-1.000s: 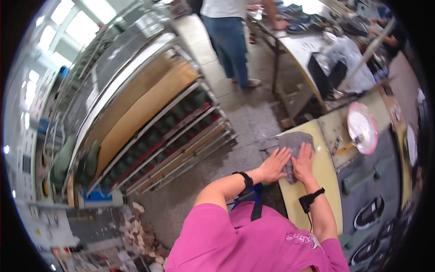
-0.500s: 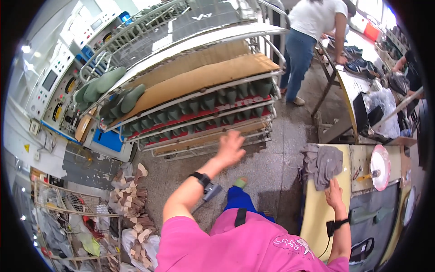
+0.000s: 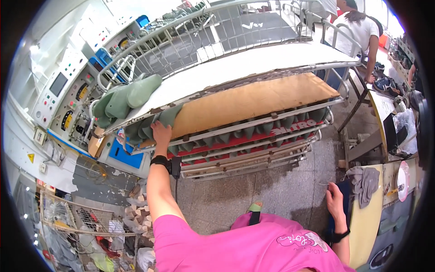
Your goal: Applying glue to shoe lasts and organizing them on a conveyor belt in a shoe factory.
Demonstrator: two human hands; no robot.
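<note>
My left hand (image 3: 161, 133) is stretched out to the rack's second shelf. Its fingers are apart and lie at the near edge of some green shoe lasts (image 3: 170, 116), with no last lifted. On the shelf above, a few larger green shoe lasts (image 3: 118, 102) lie at the left end. My right hand (image 3: 335, 199) hangs beside the yellow-topped table (image 3: 366, 229), its fingers loosely bent and apart from the grey cloth (image 3: 364, 183) draped over the corner. Nothing that I can make out is in it.
The metal rack (image 3: 253, 65) stands across the front, with several rows of green lasts on lower shelves. A control panel machine (image 3: 59, 86) is at the left, above a wire basket (image 3: 86, 213). At the far right a person (image 3: 355, 34) leans over a worktable (image 3: 385, 106).
My left hand has gone from above the floor to the lasts at the rack's left. My right hand has come off the grey cloth. The rack appears nearer.
</note>
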